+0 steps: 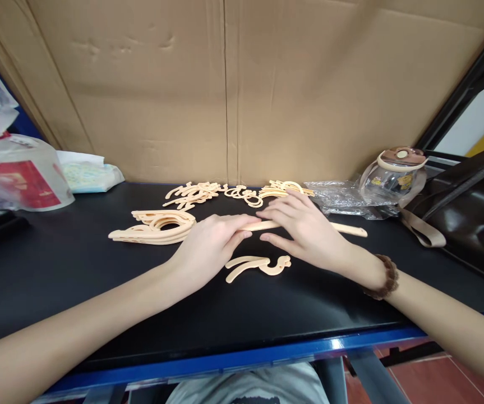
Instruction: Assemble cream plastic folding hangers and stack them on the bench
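My left hand point(208, 238) pinches the left end of a long, narrow beige plastic strip point(262, 225) between thumb and fingers. My right hand point(303, 227) lies over the strip's middle, fingers stretched out and thumb apart. The strip's right end point(351, 229), with a small hole, sticks out past that hand. Whether the right palm presses on it is hidden. Just below both hands lies a beige hook piece with two curved arms point(258, 265). Left of my left hand is a stack of beige folding hanger pieces point(153, 229), partly covered by the hand.
Along the back of the black table point(141, 314) lie piles of beige arms point(195, 193), rings point(245, 195) and strips point(284, 189). Clear plastic wrap point(342, 197), a clear bottle point(393, 177) and a dark bag point(473, 207) stand right. A plastic bag point(18, 174) and a tissue pack point(90, 173) sit left.
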### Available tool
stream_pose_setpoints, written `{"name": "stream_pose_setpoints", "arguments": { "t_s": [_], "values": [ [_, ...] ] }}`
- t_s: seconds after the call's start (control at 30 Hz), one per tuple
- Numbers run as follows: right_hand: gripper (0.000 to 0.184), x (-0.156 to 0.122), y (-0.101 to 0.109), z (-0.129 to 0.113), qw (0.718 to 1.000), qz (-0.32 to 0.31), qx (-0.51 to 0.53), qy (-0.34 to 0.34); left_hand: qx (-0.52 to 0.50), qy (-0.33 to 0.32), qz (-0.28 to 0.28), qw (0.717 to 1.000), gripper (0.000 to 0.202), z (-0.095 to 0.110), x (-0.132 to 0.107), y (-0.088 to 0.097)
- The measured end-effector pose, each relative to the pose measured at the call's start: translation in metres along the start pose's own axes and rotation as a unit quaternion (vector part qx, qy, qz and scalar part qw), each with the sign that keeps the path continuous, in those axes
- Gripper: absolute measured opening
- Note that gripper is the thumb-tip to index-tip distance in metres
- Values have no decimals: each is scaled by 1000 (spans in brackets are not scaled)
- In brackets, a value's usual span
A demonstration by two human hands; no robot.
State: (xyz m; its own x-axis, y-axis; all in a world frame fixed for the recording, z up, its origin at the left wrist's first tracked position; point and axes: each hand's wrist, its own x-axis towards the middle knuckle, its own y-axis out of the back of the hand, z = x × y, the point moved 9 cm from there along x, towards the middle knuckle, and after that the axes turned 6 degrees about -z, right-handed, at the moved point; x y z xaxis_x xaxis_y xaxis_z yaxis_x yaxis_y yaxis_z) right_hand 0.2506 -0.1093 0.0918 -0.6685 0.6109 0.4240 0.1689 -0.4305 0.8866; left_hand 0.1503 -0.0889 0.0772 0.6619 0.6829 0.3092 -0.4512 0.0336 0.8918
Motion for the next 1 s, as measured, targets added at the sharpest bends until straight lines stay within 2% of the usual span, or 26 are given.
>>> {"name": "stream_pose_setpoints", "arguments": {
  "t_s": [0.13, 0.23, 0.3, 0.33, 0.4, 0.47, 0.57, 0.67, 0.77, 0.87, 1.0],
  "values": [
    [26, 0, -9, -1, 998, -41, 49, -22, 39, -10, 8, 999, 27, 3, 0, -4],
    [26, -1, -13, 8, 995, -59, 58, -50, 43, -9, 63, 997, 28, 3, -2, 7],
    [27, -2, -15, 16, 994, -64, 56, -67, 55, -36, 99, 993, 32, 11, -5, 14],
    [26, -3, -17, 21, 993, -68, 53, -77, 60, -56, 99, 992, 31, 18, -6, 14],
    [26, -4, -21, 29, 991, -79, 48, -93, 68, -97, 56, 991, 29, 31, -7, 4],
    [26, -5, -25, 35, 989, -86, 58, -103, 73, -127, -10, 989, 34, 42, -9, -14],
    [26, -5, -28, 36, 986, -91, 90, -108, 69, -135, -77, 985, 27, 47, -9, -36],
    [28, -5, -29, 34, 984, -94, 110, -105, 19, -106, -92, 990, 12, 40, -6, -40],
    [29, -5, -29, 34, 982, -97, 127, -105, -74, -38, -61, 995, 5, 21, -1, -28],
    [29, -5, -30, 37, 977, -102, 149, -114, -148, 40, -28, 988, 8, -3, 1, -15],
    [28, -4, -30, 37, 973, -102, 174, -108, -157, 135, -33, 978, 8, -31, 0, -14]
  ]
}}
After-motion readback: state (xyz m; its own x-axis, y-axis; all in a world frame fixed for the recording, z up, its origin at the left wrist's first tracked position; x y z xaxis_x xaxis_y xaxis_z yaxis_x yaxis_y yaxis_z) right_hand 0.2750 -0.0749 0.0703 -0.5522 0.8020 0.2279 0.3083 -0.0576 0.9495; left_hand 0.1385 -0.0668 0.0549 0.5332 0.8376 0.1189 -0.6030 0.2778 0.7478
